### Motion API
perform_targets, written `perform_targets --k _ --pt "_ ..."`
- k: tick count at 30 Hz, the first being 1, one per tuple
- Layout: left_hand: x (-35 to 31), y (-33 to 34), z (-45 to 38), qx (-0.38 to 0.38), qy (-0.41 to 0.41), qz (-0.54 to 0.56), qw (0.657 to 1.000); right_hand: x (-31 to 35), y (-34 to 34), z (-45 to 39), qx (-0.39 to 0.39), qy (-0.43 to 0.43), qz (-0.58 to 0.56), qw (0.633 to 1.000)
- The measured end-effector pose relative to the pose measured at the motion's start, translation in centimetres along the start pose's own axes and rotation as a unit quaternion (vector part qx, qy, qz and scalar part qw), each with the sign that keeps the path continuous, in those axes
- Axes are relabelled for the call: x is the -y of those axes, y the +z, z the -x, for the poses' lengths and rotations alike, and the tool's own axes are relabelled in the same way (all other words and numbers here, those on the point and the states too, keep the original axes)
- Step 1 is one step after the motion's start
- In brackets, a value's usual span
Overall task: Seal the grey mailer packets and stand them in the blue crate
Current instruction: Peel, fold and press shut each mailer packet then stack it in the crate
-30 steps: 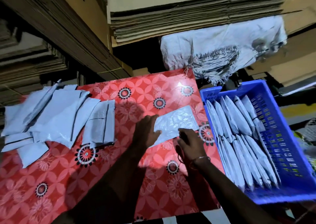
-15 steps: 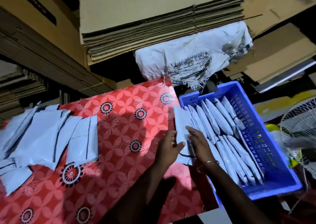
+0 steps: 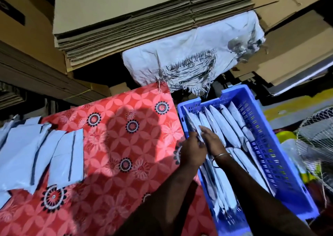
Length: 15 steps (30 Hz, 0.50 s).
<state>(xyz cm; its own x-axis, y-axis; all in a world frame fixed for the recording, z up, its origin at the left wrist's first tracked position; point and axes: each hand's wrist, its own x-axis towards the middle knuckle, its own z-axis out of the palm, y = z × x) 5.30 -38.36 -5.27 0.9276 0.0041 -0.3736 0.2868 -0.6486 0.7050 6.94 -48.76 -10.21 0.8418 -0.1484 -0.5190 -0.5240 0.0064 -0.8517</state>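
Observation:
The blue crate (image 3: 273, 145) stands to the right of the red flowered table (image 3: 117, 145) and holds several grey mailer packets (image 3: 227, 122) on edge in rows. My left hand (image 3: 191, 152) and my right hand (image 3: 213, 139) meet at the crate's near-left wall, both gripping one grey packet (image 3: 192, 123) that stands on edge against that wall. A bangle circles my right wrist. A pile of flat grey packets (image 3: 41, 154) with dark strips lies on the table's left side.
Stacks of flattened cardboard (image 3: 144, 23) hang over the back of the table. A torn white woven sack (image 3: 189, 59) sits behind the crate. A wire fan guard (image 3: 319, 142) stands right of the crate.
The packet was lifted off the table, turned on edge and carried right into the crate's left side. Both hands went with it, and the view swung right.

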Motion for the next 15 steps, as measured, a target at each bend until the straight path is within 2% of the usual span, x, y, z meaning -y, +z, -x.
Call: perform_targets --k 3,8,12,15 --pt "0.1 -0.4 -0.9 -0.041 0.007 -0.027 0.999 -1.3 1.1 -1.9 0.025 0.036 0.014 0.999" --pt "1.1 -1.0 -1.8 -0.055 0.007 0.015 0.998 -1.6 2.1 -2.8 0.040 0.047 0.072 0.995" --pt "1.8 -1.6 -2.0 -0.033 0.017 0.025 0.999 -1.6 2.2 -3.0 0.008 0.059 0.093 0.994" --pt "2.2 -2.3 -1.8 -0.017 0.010 0.064 0.998 -0.8 1.9 -2.7 -0.045 0.040 0.105 0.993"
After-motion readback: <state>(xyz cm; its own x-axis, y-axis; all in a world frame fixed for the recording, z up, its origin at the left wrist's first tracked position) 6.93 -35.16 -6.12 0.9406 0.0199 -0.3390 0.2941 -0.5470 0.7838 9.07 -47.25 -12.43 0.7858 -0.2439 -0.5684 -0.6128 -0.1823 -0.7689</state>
